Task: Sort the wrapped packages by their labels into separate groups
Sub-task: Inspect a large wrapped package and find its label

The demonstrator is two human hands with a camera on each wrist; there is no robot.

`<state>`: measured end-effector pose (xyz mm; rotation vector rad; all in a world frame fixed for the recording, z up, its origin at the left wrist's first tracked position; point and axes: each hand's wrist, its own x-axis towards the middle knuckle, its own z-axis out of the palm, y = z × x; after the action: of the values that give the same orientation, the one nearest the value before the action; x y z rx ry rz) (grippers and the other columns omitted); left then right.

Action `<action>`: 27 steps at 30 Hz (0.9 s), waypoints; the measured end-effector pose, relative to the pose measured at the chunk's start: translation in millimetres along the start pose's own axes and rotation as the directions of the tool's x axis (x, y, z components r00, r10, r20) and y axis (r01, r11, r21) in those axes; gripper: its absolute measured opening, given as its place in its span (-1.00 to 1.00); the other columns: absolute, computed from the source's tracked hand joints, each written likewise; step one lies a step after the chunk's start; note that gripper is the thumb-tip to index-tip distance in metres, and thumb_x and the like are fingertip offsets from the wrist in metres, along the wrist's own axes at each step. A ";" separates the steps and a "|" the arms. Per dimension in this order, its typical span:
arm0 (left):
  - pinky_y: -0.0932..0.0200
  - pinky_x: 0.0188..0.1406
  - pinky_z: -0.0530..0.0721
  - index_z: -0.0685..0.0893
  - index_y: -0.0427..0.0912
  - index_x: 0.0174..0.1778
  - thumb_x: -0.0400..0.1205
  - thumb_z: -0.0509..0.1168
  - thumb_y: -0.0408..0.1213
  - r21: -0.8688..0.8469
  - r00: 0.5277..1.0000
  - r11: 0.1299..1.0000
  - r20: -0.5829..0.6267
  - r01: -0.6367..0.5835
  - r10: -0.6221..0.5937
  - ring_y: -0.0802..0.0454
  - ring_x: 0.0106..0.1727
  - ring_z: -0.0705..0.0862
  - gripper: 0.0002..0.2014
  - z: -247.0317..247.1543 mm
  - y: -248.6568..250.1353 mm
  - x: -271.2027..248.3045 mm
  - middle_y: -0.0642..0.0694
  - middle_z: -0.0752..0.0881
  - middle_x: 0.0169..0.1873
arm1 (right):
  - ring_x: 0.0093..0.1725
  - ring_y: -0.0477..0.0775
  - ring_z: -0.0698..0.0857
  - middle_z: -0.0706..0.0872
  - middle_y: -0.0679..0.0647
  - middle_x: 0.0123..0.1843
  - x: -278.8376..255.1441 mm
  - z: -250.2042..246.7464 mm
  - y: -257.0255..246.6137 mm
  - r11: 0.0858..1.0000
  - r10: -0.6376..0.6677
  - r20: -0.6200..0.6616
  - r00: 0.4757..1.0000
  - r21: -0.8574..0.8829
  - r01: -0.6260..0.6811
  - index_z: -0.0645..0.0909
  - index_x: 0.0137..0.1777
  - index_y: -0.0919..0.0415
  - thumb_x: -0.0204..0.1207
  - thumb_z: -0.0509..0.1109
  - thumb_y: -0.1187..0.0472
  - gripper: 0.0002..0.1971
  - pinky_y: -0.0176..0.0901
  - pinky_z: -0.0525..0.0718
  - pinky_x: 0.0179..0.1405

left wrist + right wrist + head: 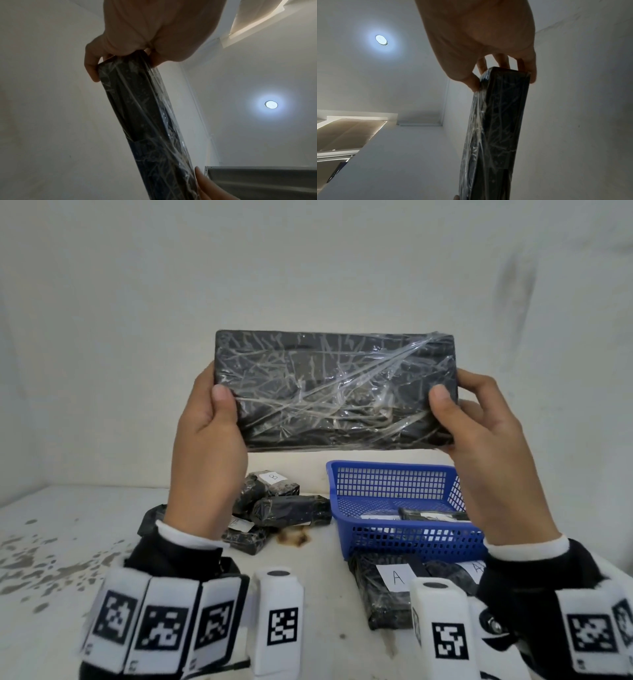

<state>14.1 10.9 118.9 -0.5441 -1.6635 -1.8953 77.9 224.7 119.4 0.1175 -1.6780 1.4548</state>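
left hand (209,436) grips left end, right hand (486,440) grips right end of black wrapped package (335,390), held upright above table (51,542) | its label hidden | below grip: blue basket (404,537), 2 "A" packages (397,587) partly covered by wrists

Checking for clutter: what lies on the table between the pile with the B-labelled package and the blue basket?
Head view: bare tabletop with a brown stain between the pile and the blue basket.
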 end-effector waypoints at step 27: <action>0.60 -0.40 0.47 0.22 0.04 0.18 0.29 0.56 0.17 0.307 0.993 0.952 0.114 -0.017 -0.019 0.50 -0.20 0.52 -0.25 5.5 7.2 -13.2 0.33 0.53 -0.13 | 0.06 -0.60 0.61 0.63 -0.47 0.14 -16.1 11.7 -12.2 0.940 -0.090 0.006 0.996 -0.331 0.087 0.36 0.49 -0.20 0.23 0.62 -0.29 -0.17 -0.68 0.53 -0.03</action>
<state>28.5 17.6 116.9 -0.5323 -1.9875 -1.5861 88.3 203.9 118.9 0.0000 -1.8609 1.0869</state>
